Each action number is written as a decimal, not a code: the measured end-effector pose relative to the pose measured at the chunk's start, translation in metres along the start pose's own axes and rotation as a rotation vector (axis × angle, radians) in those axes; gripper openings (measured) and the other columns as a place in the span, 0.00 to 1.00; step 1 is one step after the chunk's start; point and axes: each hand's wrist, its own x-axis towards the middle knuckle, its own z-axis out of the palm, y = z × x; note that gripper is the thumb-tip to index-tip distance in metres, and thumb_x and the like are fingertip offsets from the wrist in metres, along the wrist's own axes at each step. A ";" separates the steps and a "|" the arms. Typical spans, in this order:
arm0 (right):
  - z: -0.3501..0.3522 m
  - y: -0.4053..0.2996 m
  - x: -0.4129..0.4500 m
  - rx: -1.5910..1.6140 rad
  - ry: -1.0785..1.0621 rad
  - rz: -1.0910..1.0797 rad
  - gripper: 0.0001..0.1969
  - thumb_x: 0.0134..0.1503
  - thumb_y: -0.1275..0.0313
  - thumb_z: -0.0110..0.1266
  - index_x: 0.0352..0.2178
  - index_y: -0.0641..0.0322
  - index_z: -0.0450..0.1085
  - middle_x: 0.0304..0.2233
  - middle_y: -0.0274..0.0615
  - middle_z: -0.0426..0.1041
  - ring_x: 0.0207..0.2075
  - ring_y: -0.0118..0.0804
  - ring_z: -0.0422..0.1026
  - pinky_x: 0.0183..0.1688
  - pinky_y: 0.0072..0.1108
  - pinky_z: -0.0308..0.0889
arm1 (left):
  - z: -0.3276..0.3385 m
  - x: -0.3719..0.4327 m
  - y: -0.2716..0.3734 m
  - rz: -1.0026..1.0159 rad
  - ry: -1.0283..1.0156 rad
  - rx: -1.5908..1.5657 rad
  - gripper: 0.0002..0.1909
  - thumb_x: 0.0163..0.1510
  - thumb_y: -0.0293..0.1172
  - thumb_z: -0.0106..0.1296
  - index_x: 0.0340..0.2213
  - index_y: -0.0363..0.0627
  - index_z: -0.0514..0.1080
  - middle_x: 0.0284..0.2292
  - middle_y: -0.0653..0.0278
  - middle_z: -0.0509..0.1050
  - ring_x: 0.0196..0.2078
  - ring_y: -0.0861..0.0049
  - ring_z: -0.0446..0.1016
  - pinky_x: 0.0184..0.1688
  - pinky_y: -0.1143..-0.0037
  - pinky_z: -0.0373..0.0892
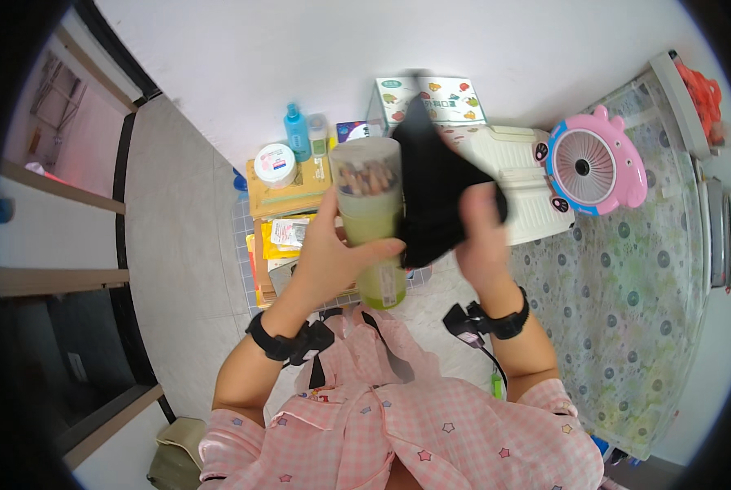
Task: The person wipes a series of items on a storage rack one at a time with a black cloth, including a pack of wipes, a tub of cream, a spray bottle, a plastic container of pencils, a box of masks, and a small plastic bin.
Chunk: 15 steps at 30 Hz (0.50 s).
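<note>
My left hand (335,257) is closed around a tall, translucent green plastic cylinder (371,214), held upright-looking over the small table. Brown-tipped, pencil-like items show through its clear upper part. In my right hand (485,239) is a black cloth (433,190), hanging just right of the cylinder; its upper end tapers and is blurred by motion. The cloth's left edge overlaps the cylinder's outline, and whether they touch is unclear. Both wrists wear black strapped devices.
Behind the hands, a small table holds a white round tub (275,165), a blue bottle (297,131), and yellow packets (280,236). A patterned box (430,98) stands by the wall. On the right, a pink pig-shaped fan (610,162) rests by a cream suitcase (512,153) and a patterned cover (610,306).
</note>
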 end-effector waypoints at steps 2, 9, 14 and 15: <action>0.017 0.004 0.008 -0.334 -0.305 -0.224 0.33 0.45 0.80 0.50 0.56 0.59 0.54 0.60 0.54 0.45 0.62 0.44 0.42 0.59 0.30 0.43 | 0.010 -0.003 0.000 0.031 -0.003 -0.061 0.36 0.39 0.21 0.60 0.49 0.41 0.55 0.42 0.61 0.68 0.41 0.76 0.71 0.41 0.76 0.70; -0.001 0.035 -0.022 -0.426 -0.307 -0.322 0.31 0.52 0.70 0.48 0.56 0.66 0.50 0.61 0.59 0.38 0.61 0.52 0.44 0.58 0.30 0.45 | 0.005 -0.011 0.012 0.038 -0.029 -0.039 0.34 0.41 0.20 0.58 0.49 0.41 0.55 0.42 0.61 0.68 0.41 0.76 0.71 0.40 0.77 0.70; -0.015 0.057 -0.063 -0.349 -0.411 -0.302 0.30 0.58 0.59 0.39 0.57 0.67 0.48 0.60 0.58 0.40 0.62 0.50 0.43 0.59 0.30 0.43 | -0.006 -0.002 0.010 0.095 -0.038 -0.087 0.34 0.40 0.20 0.57 0.49 0.40 0.55 0.43 0.61 0.68 0.41 0.77 0.71 0.41 0.77 0.69; -0.015 0.056 -0.059 -0.350 -0.409 -0.304 0.30 0.58 0.59 0.39 0.57 0.67 0.48 0.60 0.58 0.40 0.62 0.50 0.43 0.59 0.30 0.43 | -0.005 0.000 0.011 0.105 -0.086 -0.003 0.33 0.40 0.19 0.57 0.49 0.40 0.55 0.43 0.61 0.68 0.42 0.77 0.70 0.41 0.77 0.69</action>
